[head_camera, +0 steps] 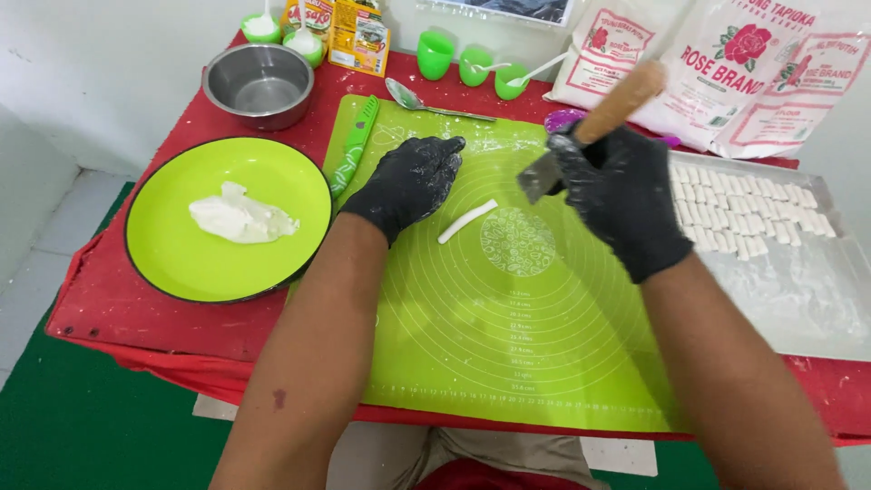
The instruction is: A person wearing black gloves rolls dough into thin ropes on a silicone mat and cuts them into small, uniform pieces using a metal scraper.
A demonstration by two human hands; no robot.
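A short white rope of dough [468,220] lies on the green silicone mat [508,345]. My left hand [408,181], in a black floured glove, rests flat on the mat just left of the rope, holding nothing. My right hand [621,195], also gloved in black, grips a metal scraper with a wooden handle [590,127]; its blade hangs just above and right of the rope's far end.
A green plate [181,263] with a lump of dough [240,218] sits on the red table at left. Behind are a steel bowl [259,83], a green knife [354,145], a spoon [426,102], green cups [435,54], flour bags [726,63]. A tray [798,299] of several cut dough pieces stands at right.
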